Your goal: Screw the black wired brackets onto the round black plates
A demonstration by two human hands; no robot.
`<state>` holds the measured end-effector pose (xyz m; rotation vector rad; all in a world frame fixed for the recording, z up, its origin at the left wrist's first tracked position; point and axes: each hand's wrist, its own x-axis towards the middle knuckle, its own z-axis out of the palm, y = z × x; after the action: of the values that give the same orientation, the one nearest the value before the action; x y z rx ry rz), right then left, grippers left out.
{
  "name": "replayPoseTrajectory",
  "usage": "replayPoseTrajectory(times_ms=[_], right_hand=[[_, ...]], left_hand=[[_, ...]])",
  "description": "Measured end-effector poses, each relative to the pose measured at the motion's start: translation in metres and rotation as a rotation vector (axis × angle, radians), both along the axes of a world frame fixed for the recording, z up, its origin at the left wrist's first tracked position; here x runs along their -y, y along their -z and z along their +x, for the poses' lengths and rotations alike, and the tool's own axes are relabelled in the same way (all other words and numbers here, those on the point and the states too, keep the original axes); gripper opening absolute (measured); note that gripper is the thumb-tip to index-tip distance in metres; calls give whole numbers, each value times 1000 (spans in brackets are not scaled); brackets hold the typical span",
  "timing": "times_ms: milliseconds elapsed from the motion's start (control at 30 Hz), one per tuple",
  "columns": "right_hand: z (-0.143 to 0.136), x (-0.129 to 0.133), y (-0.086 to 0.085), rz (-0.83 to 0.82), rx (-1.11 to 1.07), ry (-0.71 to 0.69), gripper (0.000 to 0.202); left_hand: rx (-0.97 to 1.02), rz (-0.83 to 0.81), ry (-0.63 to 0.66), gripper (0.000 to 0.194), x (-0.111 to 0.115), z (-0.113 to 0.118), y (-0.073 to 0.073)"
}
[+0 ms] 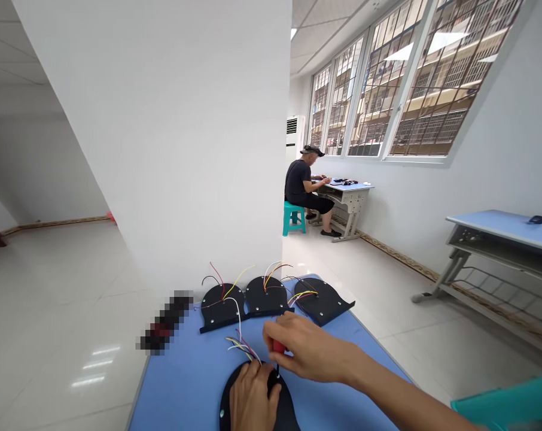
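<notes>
A black rounded plate (pixel 285 413) with silver screws lies on the blue desk in front of me, cut off by the bottom edge. My left hand (pixel 253 398) rests on it, fingers laid over its surface and thumb apart. From its upper side rise several thin wires (pixel 241 347) in white, yellow, red and black. My right hand (pixel 304 347) is closed around the red handle of a screwdriver (pixel 279 346). The screwdriver stands nearly upright, its dark shaft pointing down at a screw (pixel 278 376) near the plate's edge. Whether the tip sits in the screw is too small to tell.
Behind lie three similar black plates with wires: left (pixel 221 310), middle (pixel 265 299) and right (pixel 321 299). A pixelated dark item (pixel 166 323) is at the desk's (pixel 176 389) left edge. A white wall (pixel 185 149) stands beyond; a person (pixel 300 179) sits at another desk.
</notes>
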<state>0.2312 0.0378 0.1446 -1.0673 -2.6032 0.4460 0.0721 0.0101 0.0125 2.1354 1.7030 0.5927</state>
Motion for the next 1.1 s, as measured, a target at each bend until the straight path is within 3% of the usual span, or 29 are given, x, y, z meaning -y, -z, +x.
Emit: replayPoseTrajectory(times_ms=[100,300,433,533,633,733,867,1033,1100], right_hand=[[4,-5,-6,-45,37,-82,22],[7,-16,-9,-51,96,-62,21],[1,-15,-5,17,174,74,12],[-1,-12,-1,78,254,187,21],[3,-8,-4,120,273,-10,7],[6,-8,-11,224,274,-208,10],[0,-10,-12,306,442,20,21],[-9,-8,-11,360,386,-152,9],[-10,-7,-12,349,375,-113,13]], left_hand=[[-40,-30,4,33,-1,6,-5],[24,-15,28,30,-2,2,2],[29,-11,45,29,-2,0,8],[9,-21,64,29,-2,-1,10],[1,-19,84,31,-2,-3,12],[1,-14,84,32,-1,-3,9],[-13,-66,43,29,0,0,-2],[-43,-102,16,27,-2,4,-12],[-45,-109,12,26,-3,4,-12]])
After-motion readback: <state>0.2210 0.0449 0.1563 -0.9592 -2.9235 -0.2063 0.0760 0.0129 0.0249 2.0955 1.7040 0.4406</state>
